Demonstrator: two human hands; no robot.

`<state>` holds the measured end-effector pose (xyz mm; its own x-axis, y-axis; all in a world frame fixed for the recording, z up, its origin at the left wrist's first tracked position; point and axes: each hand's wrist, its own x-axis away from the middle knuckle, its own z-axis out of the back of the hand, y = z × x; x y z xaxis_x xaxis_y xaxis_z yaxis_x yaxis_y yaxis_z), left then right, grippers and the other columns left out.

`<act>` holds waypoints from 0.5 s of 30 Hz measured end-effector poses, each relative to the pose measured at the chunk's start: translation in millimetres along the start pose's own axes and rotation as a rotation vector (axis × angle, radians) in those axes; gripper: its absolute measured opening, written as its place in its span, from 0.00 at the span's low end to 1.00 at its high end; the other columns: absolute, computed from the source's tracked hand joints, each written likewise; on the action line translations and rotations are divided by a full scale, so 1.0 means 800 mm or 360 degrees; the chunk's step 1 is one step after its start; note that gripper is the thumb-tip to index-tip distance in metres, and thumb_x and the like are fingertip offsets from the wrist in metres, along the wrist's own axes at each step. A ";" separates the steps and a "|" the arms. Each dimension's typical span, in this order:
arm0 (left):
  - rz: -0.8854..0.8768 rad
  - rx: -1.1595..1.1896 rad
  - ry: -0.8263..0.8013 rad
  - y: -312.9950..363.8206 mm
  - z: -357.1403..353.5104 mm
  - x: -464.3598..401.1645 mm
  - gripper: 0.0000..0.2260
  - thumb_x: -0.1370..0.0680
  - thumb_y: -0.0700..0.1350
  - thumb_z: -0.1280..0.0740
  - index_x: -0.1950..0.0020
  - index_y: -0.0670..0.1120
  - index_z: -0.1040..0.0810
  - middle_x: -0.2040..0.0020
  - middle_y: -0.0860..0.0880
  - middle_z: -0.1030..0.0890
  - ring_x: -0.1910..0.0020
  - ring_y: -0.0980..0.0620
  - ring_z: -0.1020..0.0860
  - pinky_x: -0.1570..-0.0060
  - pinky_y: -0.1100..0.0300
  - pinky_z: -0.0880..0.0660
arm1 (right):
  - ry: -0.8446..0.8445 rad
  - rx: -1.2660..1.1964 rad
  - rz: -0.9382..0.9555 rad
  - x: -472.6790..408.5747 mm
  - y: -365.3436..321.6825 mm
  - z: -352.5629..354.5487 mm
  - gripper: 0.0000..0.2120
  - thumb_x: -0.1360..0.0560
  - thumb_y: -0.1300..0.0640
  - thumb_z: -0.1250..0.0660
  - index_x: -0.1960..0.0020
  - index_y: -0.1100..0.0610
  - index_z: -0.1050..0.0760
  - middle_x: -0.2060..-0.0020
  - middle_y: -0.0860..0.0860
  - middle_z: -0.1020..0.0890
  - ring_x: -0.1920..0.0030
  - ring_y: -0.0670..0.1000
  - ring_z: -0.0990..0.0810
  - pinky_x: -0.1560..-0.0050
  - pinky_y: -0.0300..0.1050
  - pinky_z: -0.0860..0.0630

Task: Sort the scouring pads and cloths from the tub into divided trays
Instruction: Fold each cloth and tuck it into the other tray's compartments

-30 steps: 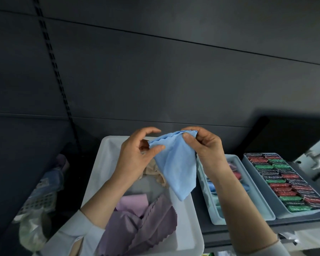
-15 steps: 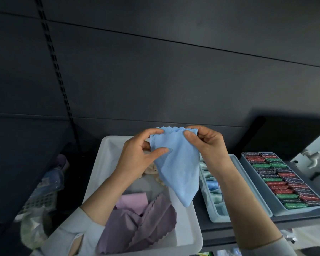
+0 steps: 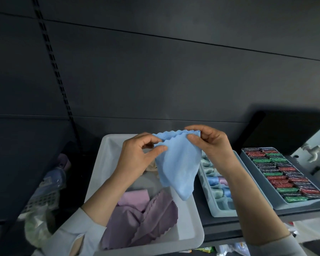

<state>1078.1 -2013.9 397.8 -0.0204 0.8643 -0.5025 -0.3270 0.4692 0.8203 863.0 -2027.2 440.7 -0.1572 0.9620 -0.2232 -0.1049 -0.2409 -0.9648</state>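
Behind everything, a dark panelled wall [image 3: 155,71] with a slotted upright.

Below it, on the dark tabletop [image 3: 227,226], a white tub [image 3: 107,163] at centre-left, holding purple cloths [image 3: 142,218] in a loose heap and a beige one partly hidden behind the left hand.

To the tub's right, a pale blue divided tray [image 3: 216,209] with folded cloths tucked in its compartments; further right, well apart from the tub, a grey tray [image 3: 277,204] packed with red, green and dark scouring pads [image 3: 281,174].

Held up above the tub's far end, a light blue cloth [image 3: 177,167], hanging in a long point toward the tub's right rim, long axis roughly vertical.

Left hand [image 3: 137,157] pinching the scalloped top edge between thumb and forefinger; right hand [image 3: 209,143] pinching the same edge at its other corner, thumb in front.

Probably mid-fold, judging by the doubled top edge. Divided tray just right of and below the cloth, right hand nearer to it. Right forearm across the tray's near compartments, so likely a lift clear before tucking in. Nothing else in the way.
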 end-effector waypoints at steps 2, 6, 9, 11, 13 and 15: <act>-0.0017 0.0005 0.0027 0.002 -0.002 -0.002 0.03 0.30 0.40 0.23 0.58 0.44 0.16 0.59 0.55 0.17 0.59 0.53 0.20 0.56 0.61 0.23 | -0.0050 -0.0012 0.0019 0.002 0.001 0.003 0.09 0.25 0.64 0.30 0.47 0.55 0.18 0.55 0.50 0.14 0.53 0.47 0.17 0.50 0.39 0.21; 0.0026 0.0069 0.0129 0.009 -0.005 -0.006 0.03 0.29 0.44 0.25 0.57 0.47 0.15 0.59 0.57 0.16 0.60 0.54 0.19 0.56 0.54 0.22 | -0.0130 0.0111 0.0076 0.002 0.001 0.010 0.14 0.25 0.65 0.31 0.41 0.55 0.20 0.68 0.42 0.20 0.63 0.42 0.23 0.55 0.37 0.26; 0.0074 0.0118 0.0131 0.015 -0.007 -0.008 0.02 0.28 0.45 0.26 0.56 0.51 0.15 0.59 0.57 0.15 0.59 0.51 0.17 0.55 0.53 0.21 | -0.0217 0.0161 0.0080 0.004 -0.001 0.013 0.19 0.27 0.60 0.28 0.37 0.52 0.22 0.66 0.42 0.21 0.62 0.42 0.23 0.54 0.37 0.24; 0.0062 0.0087 0.0125 0.019 -0.008 -0.010 0.05 0.27 0.43 0.26 0.56 0.53 0.15 0.59 0.58 0.15 0.60 0.54 0.17 0.55 0.57 0.21 | -0.0225 0.0206 0.0065 0.002 -0.002 0.013 0.18 0.30 0.57 0.25 0.40 0.51 0.19 0.56 0.48 0.16 0.54 0.49 0.18 0.47 0.45 0.21; 0.0044 0.0050 0.0124 0.021 -0.006 -0.013 0.06 0.26 0.43 0.26 0.56 0.54 0.16 0.59 0.60 0.15 0.61 0.58 0.18 0.57 0.64 0.23 | -0.0193 0.0323 0.0109 -0.002 0.003 0.014 0.11 0.30 0.59 0.24 0.48 0.52 0.16 0.55 0.50 0.15 0.55 0.52 0.18 0.48 0.50 0.21; 0.0018 0.0008 0.0146 0.022 -0.003 -0.014 0.05 0.26 0.43 0.26 0.56 0.54 0.15 0.60 0.61 0.16 0.61 0.60 0.19 0.57 0.67 0.24 | -0.0149 0.0433 0.0132 -0.005 0.009 0.017 0.06 0.30 0.61 0.24 0.55 0.51 0.15 0.59 0.54 0.15 0.62 0.55 0.22 0.55 0.52 0.24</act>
<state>1070.3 -2015.8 417.6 -0.1104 0.8494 -0.5160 -0.3215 0.4608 0.8272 849.7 -2034.6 436.6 -0.2646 0.9247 -0.2738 -0.3453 -0.3559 -0.8684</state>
